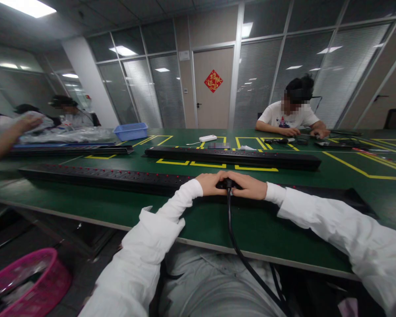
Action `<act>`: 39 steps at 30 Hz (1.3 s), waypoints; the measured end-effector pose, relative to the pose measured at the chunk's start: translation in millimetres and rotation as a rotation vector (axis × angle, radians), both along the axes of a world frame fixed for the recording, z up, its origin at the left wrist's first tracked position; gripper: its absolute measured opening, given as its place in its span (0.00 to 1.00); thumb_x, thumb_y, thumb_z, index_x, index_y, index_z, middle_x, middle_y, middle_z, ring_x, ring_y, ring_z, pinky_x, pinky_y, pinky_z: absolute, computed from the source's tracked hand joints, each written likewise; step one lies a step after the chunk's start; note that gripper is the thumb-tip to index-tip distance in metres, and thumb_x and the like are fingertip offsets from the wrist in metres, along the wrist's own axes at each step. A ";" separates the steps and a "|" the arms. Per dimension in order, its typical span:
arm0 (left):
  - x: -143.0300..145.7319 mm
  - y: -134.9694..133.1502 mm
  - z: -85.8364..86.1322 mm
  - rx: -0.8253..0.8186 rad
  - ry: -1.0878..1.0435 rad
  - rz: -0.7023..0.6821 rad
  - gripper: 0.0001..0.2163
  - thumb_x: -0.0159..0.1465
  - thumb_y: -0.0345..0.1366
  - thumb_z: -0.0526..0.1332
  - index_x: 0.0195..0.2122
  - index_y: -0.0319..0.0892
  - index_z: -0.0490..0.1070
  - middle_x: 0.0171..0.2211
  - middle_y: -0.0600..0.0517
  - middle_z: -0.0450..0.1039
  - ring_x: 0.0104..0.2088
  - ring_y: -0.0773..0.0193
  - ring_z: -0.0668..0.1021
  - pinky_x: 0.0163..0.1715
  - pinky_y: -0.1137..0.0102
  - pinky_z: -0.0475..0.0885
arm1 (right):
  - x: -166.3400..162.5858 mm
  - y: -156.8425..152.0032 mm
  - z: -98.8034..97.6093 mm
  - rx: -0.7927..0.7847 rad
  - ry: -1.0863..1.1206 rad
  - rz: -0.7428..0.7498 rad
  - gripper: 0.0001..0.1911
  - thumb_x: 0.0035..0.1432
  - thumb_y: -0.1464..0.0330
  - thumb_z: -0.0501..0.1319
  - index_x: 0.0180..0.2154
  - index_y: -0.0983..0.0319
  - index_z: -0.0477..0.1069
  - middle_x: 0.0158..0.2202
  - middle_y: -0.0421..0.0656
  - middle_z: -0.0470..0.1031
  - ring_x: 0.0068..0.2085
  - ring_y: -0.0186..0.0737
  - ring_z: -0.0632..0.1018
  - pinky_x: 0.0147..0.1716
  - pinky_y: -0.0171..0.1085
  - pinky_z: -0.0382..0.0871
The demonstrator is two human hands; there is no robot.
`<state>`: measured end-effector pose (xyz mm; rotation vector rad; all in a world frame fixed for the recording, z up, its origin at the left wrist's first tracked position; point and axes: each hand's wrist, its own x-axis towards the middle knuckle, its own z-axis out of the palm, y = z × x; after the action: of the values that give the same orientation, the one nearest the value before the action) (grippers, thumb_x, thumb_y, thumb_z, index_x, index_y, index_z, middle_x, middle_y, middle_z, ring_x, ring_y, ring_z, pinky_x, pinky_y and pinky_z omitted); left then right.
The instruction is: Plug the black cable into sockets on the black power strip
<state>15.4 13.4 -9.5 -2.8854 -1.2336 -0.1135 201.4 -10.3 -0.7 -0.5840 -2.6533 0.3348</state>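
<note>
A long black power strip [105, 177] with a row of red switches lies across the green table [119, 207] in front of me. My left hand [211, 182] and my right hand [249, 185] meet over its middle, fingers closed around a black plug [229, 183]. The plug's black cable [232, 233] runs back over the table's near edge to my lap. The plug is mostly covered by my fingers.
Two more black power strips [232, 157] [69, 150] lie farther back. A blue tray [131, 131] and a white box [207, 138] sit at the far side. A person in white sits opposite at the right, others at the left. A pink basket [23, 281] stands on the floor.
</note>
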 end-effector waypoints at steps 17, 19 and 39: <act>-0.4 -0.4 0.4 0.006 -0.023 -0.025 0.30 0.51 0.60 0.47 0.50 0.46 0.49 0.41 0.49 0.68 0.40 0.52 0.72 0.34 0.66 0.65 | 1.8 1.6 -2.3 0.013 -0.037 -0.043 0.21 0.53 0.67 0.52 0.49 0.63 0.54 0.47 0.48 0.62 0.45 0.42 0.65 0.43 0.41 0.59; -0.2 -0.8 0.8 0.003 -0.019 -0.023 0.30 0.51 0.59 0.47 0.50 0.46 0.49 0.41 0.49 0.68 0.40 0.52 0.72 0.34 0.65 0.65 | 1.6 1.2 -2.3 0.014 -0.036 -0.045 0.21 0.53 0.67 0.52 0.49 0.63 0.54 0.47 0.48 0.62 0.45 0.42 0.65 0.43 0.41 0.59; -0.8 -1.0 0.0 0.008 -0.020 -0.030 0.33 0.50 0.61 0.45 0.51 0.46 0.48 0.41 0.49 0.68 0.40 0.52 0.72 0.34 0.65 0.65 | -0.5 2.0 -2.9 -0.003 0.002 -0.015 0.16 0.57 0.68 0.49 0.47 0.62 0.56 0.46 0.46 0.62 0.45 0.40 0.65 0.44 0.40 0.59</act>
<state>14.6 12.4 -9.6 -2.9038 -1.1905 -0.1475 200.9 -8.4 -3.7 -0.6034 -2.6455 0.3355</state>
